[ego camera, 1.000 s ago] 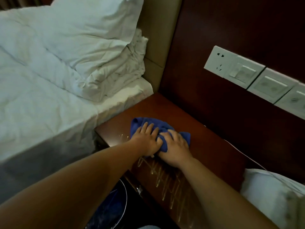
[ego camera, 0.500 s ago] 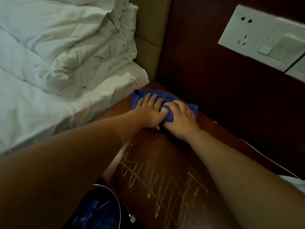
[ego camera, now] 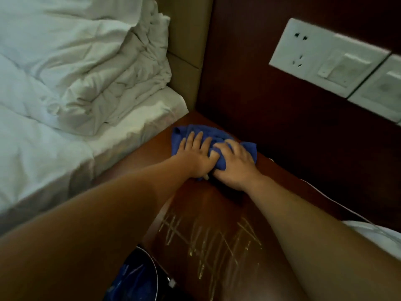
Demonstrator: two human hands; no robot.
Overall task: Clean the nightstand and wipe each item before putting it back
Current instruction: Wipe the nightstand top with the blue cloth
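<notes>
A blue cloth point(ego camera: 186, 131) lies bunched on the dark wooden nightstand point(ego camera: 195, 205), near its back left corner by the wall panel. My left hand point(ego camera: 196, 154) presses flat on the cloth's left part with straight fingers. Beside it and touching it, my right hand point(ego camera: 235, 165) grips the right part of the cloth with curled fingers. Pale scratch-like streaks point(ego camera: 208, 242) mark the nightstand's top nearer to me. No other item stands on the visible top.
A bed with white rumpled bedding point(ego camera: 65, 105) adjoins the nightstand's left side. White socket and switch plates point(ego camera: 325, 55) sit on the wall panel above. A thin white cable point(ego camera: 321, 193) runs along the back right. A bin with a blue liner point(ego camera: 134, 279) stands below.
Both hands have slid the cloth away from me toward the nightstand's back left corner, and the view has come closer. More of the streaked top shows behind the hands.
</notes>
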